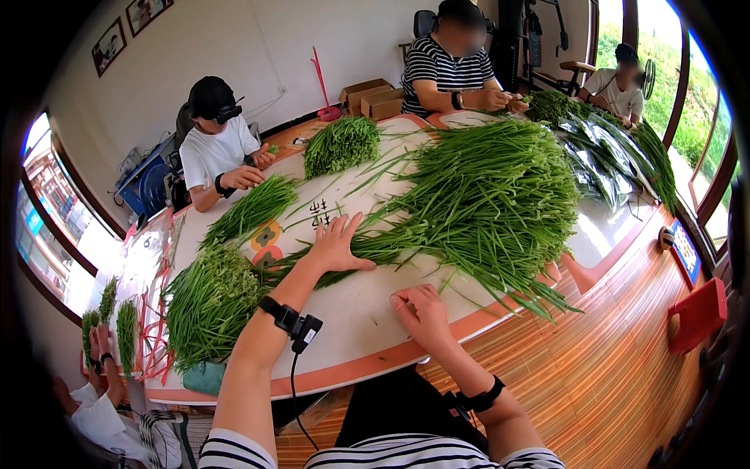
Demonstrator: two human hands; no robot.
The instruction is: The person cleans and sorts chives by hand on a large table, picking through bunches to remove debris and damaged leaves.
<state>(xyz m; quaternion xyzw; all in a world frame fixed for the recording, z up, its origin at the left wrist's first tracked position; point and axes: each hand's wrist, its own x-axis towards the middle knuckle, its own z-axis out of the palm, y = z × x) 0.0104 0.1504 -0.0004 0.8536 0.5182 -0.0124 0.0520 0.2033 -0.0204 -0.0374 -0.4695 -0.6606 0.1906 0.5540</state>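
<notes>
A big heap of long green chive stalks with budded tips covers the middle right of the table. My left hand is open, fingers spread, over loose stalks that trail left from the heap. Its palm side is hidden. Close to the table's front edge, my right hand rests with curled fingers, and no stalk sticks out of it. Left of my left forearm lies a separate pile of stalks, bud ends toward my arm. Both my wrists wear black bands.
Across the table, a person in white handles stalks beside a smaller bunch. A person in stripes works behind the heap. Clear plastic bags lie at the right. A green cloth sits at the front left edge; a red stool stands right.
</notes>
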